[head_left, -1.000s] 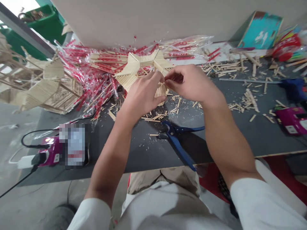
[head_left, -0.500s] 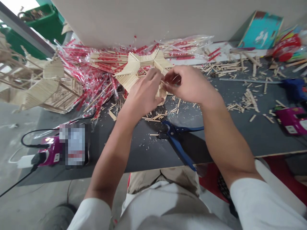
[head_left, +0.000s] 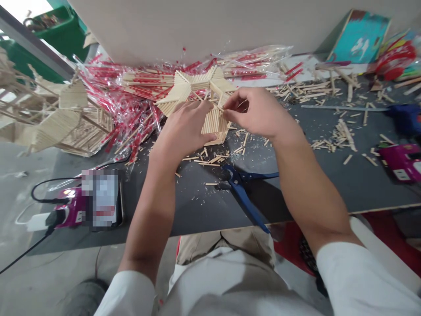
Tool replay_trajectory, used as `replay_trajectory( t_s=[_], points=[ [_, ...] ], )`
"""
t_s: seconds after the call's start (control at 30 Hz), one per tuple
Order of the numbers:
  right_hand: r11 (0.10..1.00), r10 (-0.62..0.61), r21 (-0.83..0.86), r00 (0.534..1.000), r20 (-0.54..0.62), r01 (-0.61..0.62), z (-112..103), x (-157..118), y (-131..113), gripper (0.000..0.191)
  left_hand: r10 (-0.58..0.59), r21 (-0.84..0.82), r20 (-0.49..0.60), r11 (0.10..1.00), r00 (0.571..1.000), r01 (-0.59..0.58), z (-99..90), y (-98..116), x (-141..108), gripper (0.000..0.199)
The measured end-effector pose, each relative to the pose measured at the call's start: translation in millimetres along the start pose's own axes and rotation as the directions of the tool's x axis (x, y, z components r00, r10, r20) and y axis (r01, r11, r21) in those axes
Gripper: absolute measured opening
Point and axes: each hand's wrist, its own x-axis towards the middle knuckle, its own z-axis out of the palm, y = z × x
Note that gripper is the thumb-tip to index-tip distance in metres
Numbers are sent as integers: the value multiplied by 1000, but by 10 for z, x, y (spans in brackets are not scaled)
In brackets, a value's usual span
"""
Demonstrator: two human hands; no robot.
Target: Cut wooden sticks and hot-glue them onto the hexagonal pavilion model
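Observation:
A pale stick model (head_left: pixel 213 125) with flaring panels around a central opening stands on the dark table. My left hand (head_left: pixel 182 127) lies over its left front side, fingers bent over a panel and thumb apart near the lower edge, holding the model. At the model's right side, my right hand (head_left: pixel 253 109) has thumb and forefinger pinched at the rim; whatever lies between the fingertips is too small to make out. Blue cutters (head_left: pixel 241 193) lie in front of the model, handles spread, among short stick offcuts (head_left: pixel 213 160).
Plastic-wrapped red-tipped sticks (head_left: pixel 112 96) pile up behind and left. A larger stick model (head_left: pixel 62 127) stands at far left. A phone (head_left: pixel 105 199) and a purple power socket (head_left: pixel 70 206) lie front left. Another purple socket (head_left: pixel 401 162) and a blue tool (head_left: pixel 404 118) are at right.
My left hand has moved left and slightly down, uncovering more of the model's front and centre. My right hand's fingertips have shifted slightly, staying at the right rim.

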Motion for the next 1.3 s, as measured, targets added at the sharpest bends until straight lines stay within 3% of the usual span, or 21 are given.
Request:
replay_trajectory(
  t_s=[0.27,0.57,1.13,1.3],
  points=[
    [999,28,38,999,-24,-27,40,24,6,10,-7,16,-2,1000,1000,7,-6,13,-1,63],
    [1000,16,16,999,-31,-15,62,32,30,11,23,-45,-43,999,999,-25,48,-44,11,52],
    [999,38,23,999,-29,-37,82,55,59,19,42,15,-36,999,998,-42,23,-33,2,53],
    [999,45,11,994,-96,-44,140,37,-7,19,30,15,-43,999,999,-29,8,-16,-1,52]
  ],
)
